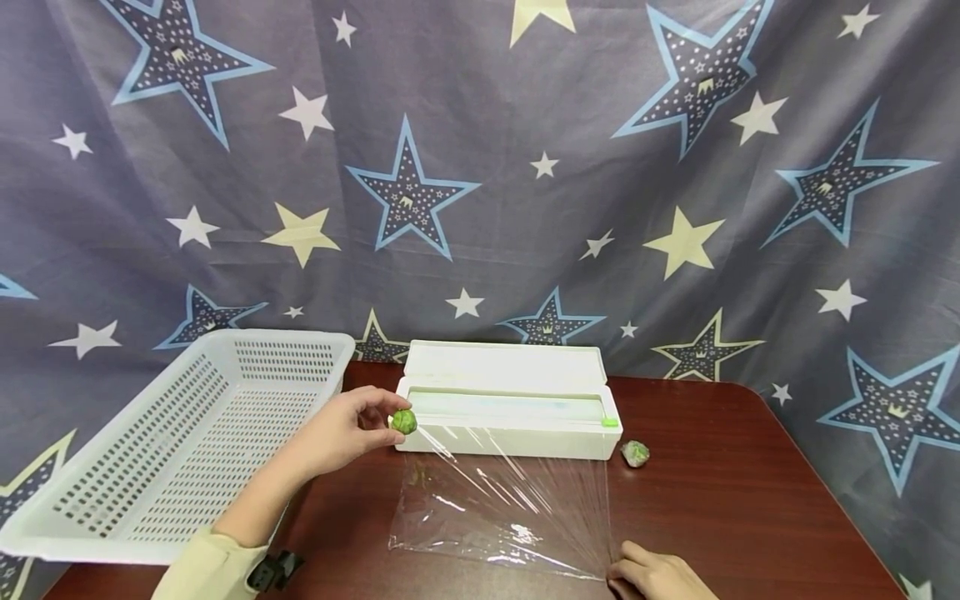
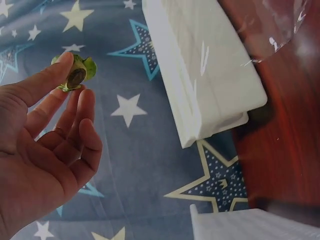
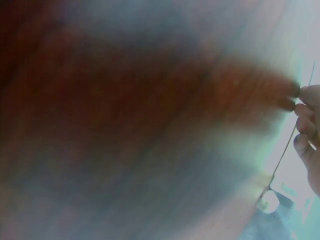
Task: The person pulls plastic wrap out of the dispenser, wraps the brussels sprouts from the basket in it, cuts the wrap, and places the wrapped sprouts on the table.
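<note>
My left hand (image 1: 341, 429) pinches a small green Brussels sprout (image 1: 403, 421) between thumb and fingers, held up by the left end of the white cling film dispenser (image 1: 510, 442). In the left wrist view the sprout's brown cut stem (image 2: 76, 76) faces the camera. A sheet of clear cling film (image 1: 502, 521) is drawn out of the dispenser toward the front, creased and shiny. At its front right corner my right hand (image 1: 660, 575) pinches the film's edge, pulling diagonal creases into it. The dispenser's lid (image 1: 506, 367) stands raised, and a green slider (image 1: 610, 422) sits at its right end.
A wrapped sprout (image 1: 635, 453) lies on the dark red table (image 1: 720, 483), right of the dispenser. At the left stands a white perforated plastic basket (image 1: 217, 417) with nothing inside. A star-patterned cloth (image 1: 495, 217) hangs behind the table. Much of the right wrist view is blurred.
</note>
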Tool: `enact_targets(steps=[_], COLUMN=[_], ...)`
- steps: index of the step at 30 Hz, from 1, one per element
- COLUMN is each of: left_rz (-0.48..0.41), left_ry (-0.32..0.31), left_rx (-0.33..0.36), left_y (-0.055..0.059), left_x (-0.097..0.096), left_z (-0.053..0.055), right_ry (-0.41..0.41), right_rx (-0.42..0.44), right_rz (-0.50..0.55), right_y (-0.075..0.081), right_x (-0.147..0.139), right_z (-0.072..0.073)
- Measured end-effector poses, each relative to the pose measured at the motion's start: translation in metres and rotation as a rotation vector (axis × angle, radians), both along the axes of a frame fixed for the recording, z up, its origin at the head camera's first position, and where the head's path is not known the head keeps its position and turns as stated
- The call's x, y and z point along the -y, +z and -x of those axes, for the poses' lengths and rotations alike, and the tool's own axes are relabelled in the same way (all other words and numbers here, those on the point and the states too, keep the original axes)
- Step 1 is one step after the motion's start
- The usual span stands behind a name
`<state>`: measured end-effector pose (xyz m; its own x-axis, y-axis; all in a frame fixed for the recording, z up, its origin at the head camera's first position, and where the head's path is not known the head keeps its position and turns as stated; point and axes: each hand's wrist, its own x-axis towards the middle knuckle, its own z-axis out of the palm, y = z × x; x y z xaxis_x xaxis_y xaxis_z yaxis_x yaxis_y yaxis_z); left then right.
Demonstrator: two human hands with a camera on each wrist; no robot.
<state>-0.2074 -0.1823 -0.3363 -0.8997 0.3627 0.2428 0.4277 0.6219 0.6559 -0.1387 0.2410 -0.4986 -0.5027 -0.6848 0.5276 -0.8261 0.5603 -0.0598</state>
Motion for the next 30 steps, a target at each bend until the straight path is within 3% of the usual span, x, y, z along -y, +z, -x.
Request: enact_targets(steps=[7, 13, 20, 30], left_rz=[-0.01, -0.041, -0.092, -0.112], left_ry=[-0.007, -0.053, -0.088, -0.17], left_rx=[-0.024, 0.039, 0.127, 0.129], left_y=[-0.018, -0.038, -0.056, -0.074], left_x=[-0.01, -0.02, -0.033, -0.053], left_z=[-0.001, 0.0, 0.003, 0.01], right_ry=[-0.014, -0.027, -0.028, -0.022], right_rx=[0.009, 0.063, 0.06, 0.018], right_rz=[0.004, -0.013, -0.028, -0.003], right_y=[0.001, 0.002, 0.0, -0.002], right_x=[0.001, 0.002, 0.001, 0.002], right_z=[-0.001, -0.003, -0.002, -0.001])
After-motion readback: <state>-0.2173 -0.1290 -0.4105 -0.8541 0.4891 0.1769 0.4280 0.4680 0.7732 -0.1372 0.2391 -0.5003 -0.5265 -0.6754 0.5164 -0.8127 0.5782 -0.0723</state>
